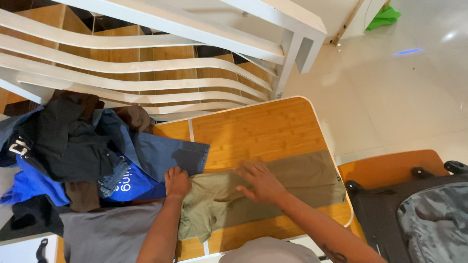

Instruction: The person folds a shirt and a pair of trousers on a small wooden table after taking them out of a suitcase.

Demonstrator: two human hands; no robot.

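Observation:
Olive-green trousers [302,178] lie folded lengthwise across the wooden table [258,129]. My left hand [176,181] is closed on the trousers' waist end at their left edge. Flat on the cloth near the middle rests my right hand [261,182], fingers spread, palm down. A grey garment [109,234] lies under my left forearm at the table's near-left corner.
A heap of clothes [73,146], with dark, blue and denim pieces, covers the table's left side. A white slatted frame [146,73] stands beyond the table. A dark suitcase [419,214] sits at the lower right on the tiled floor [399,97].

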